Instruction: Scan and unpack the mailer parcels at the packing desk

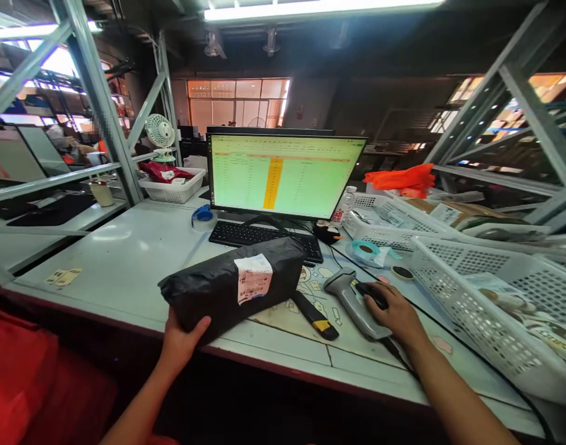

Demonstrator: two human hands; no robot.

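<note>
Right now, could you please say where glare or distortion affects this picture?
In the head view, glare spots the table at left, the light overhead is blown out, text on the label is unreadable, and the near-right basket looks stretched.

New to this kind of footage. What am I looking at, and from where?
There's no robot here: a person works with two bare hands. The one picture comes from a camera worn on the head, looking forward and down. The left hand holds a black package with a white label; the right hand is on a black computer mouse. On the desk lie a grey handheld scanner, a black-and-yellow tool and a keyboard, with a lit monitor behind and a white basket to the right.
</note>
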